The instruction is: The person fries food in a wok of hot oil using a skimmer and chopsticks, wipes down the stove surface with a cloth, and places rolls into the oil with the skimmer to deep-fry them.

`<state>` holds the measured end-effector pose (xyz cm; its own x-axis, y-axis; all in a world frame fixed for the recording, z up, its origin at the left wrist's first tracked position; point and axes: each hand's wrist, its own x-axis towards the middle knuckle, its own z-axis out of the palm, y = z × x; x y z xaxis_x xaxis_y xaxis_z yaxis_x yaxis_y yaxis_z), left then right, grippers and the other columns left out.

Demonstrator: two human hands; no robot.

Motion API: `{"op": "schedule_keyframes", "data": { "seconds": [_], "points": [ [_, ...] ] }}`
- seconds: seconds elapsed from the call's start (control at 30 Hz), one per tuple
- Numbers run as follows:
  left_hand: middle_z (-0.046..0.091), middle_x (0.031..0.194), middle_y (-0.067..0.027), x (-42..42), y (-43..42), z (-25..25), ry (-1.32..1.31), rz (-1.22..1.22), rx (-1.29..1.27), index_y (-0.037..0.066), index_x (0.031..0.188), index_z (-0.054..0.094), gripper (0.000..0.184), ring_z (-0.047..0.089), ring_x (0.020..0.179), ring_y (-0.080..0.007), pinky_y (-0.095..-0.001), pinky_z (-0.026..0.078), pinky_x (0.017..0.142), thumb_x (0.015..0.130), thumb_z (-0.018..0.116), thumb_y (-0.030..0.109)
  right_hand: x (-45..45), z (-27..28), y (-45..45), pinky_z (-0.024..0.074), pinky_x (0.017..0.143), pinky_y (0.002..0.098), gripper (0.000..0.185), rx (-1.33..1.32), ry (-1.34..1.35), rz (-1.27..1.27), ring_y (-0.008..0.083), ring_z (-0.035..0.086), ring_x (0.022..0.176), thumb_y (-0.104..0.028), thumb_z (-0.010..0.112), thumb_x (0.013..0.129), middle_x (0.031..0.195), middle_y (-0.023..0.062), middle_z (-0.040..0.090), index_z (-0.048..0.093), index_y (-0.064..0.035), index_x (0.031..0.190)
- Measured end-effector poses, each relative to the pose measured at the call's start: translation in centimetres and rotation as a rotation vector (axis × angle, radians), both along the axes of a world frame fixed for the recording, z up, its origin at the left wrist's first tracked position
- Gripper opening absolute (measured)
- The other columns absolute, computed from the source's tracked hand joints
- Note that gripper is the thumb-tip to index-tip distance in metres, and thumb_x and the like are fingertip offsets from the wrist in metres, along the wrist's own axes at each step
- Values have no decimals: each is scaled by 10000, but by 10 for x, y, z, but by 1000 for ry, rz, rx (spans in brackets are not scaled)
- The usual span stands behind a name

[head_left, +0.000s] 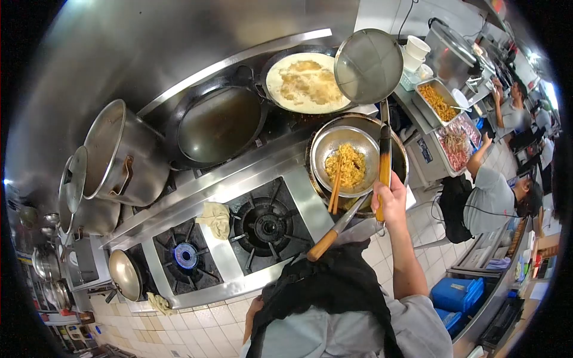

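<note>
My right hand is closed round the wooden handle of a large round mesh skimmer. Its mesh is raised beside a wok of foaming pale oil with golden pieces frying in it. Just left of this hand, a perforated metal bowl holds golden fried food, with wooden chopsticks resting in it. The bowl sits in a wider dark pan. A metal shaft with a wooden handle slants from the bowl's lower edge. My left hand hangs beside my black apron, its fingers mostly hidden.
A dark wok and a tall stockpot stand on the left. One front burner shows a blue flame; a cloth lies between burners. Food trays line the right counter, where a person in grey stands.
</note>
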<state>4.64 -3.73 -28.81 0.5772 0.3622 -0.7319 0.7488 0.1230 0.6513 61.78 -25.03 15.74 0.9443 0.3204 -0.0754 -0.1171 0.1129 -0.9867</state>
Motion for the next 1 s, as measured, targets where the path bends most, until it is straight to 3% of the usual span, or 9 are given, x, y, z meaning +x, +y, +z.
{"op": "schedule_keyframes", "data": {
  "seconds": [0.27,0.73,1.0],
  "points": [
    [688,1051,-44,55,3,90,50,132,-85,-26,1307,575,407,605,898,-149,-296,489,764,916,598,86,3,0,2,400,405,250,402,-37,-13,4,103,460,429,-63,520,870,669,25,528,526,18,1264],
    [673,989,-38,61,-11,95,77,240,-142,-28,1279,590,391,562,790,-148,-290,457,683,913,597,110,26,6,29,379,417,238,243,-223,-101,148,89,458,453,-6,481,863,652,11,516,574,15,1087],
    [664,954,-35,76,-16,150,128,289,-151,-29,1263,598,383,537,728,-147,-286,439,636,912,597,124,38,-5,43,374,432,249,130,-248,-104,175,77,467,470,-37,527,886,628,3,526,579,1,998]
  ]
}}
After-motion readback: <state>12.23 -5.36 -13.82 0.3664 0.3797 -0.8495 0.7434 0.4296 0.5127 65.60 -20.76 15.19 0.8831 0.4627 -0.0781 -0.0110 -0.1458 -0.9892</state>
